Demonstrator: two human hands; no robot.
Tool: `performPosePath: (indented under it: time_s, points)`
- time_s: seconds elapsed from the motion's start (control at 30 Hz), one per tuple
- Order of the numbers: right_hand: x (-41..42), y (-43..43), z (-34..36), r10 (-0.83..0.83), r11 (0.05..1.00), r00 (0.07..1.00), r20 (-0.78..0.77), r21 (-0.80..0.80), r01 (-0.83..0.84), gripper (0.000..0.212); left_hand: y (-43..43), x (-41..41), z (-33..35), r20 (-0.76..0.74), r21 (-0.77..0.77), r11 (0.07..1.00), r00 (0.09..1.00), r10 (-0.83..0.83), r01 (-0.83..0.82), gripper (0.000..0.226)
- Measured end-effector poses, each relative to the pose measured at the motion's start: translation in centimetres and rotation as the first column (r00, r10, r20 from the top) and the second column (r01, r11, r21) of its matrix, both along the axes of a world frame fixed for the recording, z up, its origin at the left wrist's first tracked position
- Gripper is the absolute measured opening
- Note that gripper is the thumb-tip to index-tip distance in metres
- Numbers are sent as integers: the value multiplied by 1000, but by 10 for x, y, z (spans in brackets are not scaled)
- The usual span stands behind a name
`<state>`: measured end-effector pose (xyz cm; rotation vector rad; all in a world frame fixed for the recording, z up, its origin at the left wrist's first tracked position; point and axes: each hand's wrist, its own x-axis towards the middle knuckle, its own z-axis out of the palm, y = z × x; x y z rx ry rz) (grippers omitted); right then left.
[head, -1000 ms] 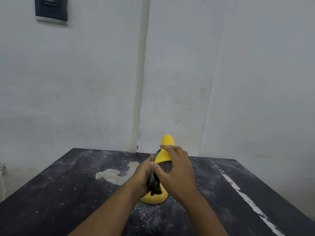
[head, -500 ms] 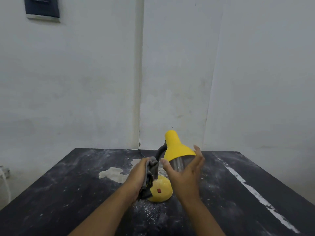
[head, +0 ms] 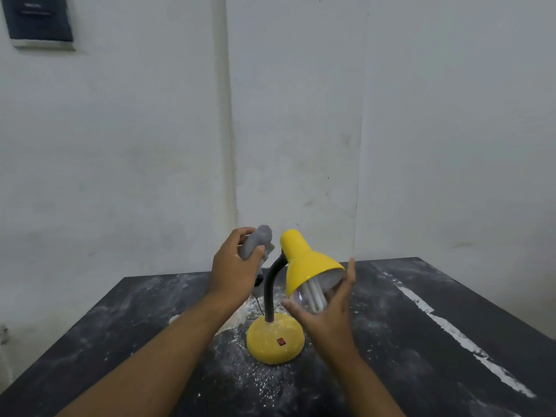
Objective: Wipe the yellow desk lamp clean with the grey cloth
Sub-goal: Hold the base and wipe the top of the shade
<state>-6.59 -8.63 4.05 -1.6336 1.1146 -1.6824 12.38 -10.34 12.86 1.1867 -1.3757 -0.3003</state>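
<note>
the lamp stood upright on its base near the middle of the dark bench. its shade was tipped to the right, with the bulb showing under it. the left hand was raised just beside the top of the shade, its fingers curled tight round the bunched cloth; cloth and shade looked narrowly apart. the right hand was open, fingers straight, palm cupped at the shade's lower rim; whether it touched the bulb i could not tell. this read as the start of the shade pass: steadying done, wiping not yet begun. the next move called for laying the cloth on the shade's crown and drawing it down to the rim, while the right hand braced against the bendy neck giving way. white dust lay on the base and the bench around it, so those looked left to do.
</note>
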Motion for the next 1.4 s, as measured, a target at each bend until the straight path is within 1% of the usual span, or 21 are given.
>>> performPosePath:
  time_s: [0.1,0.2,0.27,0.33,0.4,0.43,0.5,0.57,0.63,0.67,0.73,0.77,0.83,0.9,0.97,1.03,1.13,1.17,1.27,1.3,1.4]
  points:
    - [-7,-4,-18,24,1000,999,-41,5,-23,150,-13,-8,6,117,-65,997,992,-40,48,31]
    - [-12,-11,-39,64,997,995,-82,41,-61,137,-25,-18,12,218,-124,990,975,-43,72,37]
    - [-11,-14,-56,77,995,992,-98,73,-70,125,-33,-22,14,241,-155,985,970,-42,81,37]
    - [-7,-15,-71,95,989,987,-127,127,-79,116,-40,-23,10,233,-161,984,972,-40,79,35]
    - [-1,-19,-87,101,987,969,-226,145,-69,109,-44,-24,2,205,-144,988,978,-30,61,34]
    - [2,-19,-91,94,988,948,-304,148,-51,107,-42,-24,-2,185,-149,987,982,-26,54,34]
    - [5,-23,-95,88,989,881,-465,145,-23,113,-40,-27,-4,181,-223,972,983,-37,77,36]
    - [7,-28,-98,93,982,817,-569,189,20,114,-36,-31,0,251,-336,931,966,-56,141,38]
    - [8,-31,-98,105,974,791,-603,225,42,100,-33,-35,8,350,-400,892,934,-65,212,38]
    - [8,-32,-98,105,974,767,-633,221,49,90,-32,-37,11,399,-399,886,915,-65,237,39]
    - [9,-34,-98,105,977,692,-714,203,61,68,-34,-37,14,479,-362,895,875,-62,262,38]
    - [10,-35,-97,106,978,668,-737,198,63,62,-36,-35,13,491,-341,903,869,-66,261,37]
    - [10,-35,-96,112,976,665,-738,206,65,59,-40,-30,10,441,-310,922,894,-76,231,37]
    - [9,-34,-95,101,977,673,-733,200,71,60,-42,-23,9,366,-286,944,929,-50,164,39]
    - [9,-34,-96,91,977,672,-735,195,82,61,-42,-18,10,335,-264,956,942,-31,126,39]
    - [10,-34,-97,91,975,672,-735,202,88,63,-38,-16,14,390,-276,949,920,-36,154,39]
    - [11,-34,-95,88,975,672,-735,203,94,62,-33,-13,17,547,-271,936,836,-41,224,42]
    - [11,-33,-94,84,975,670,-738,199,97,62,-35,-12,16,545,-249,945,837,-44,213,43]
    - [11,-33,-93,80,975,665,-743,196,102,62,-41,-6,19,399,-191,975,916,-32,117,44]
    - [11,-33,-94,80,975,665,-743,196,102,62,-41,-5,20,386,-195,972,922,-44,128,43]
    - [11,-34,-95,72,976,663,-745,190,107,65,-37,-3,20,444,-216,946,887,-125,241,42]
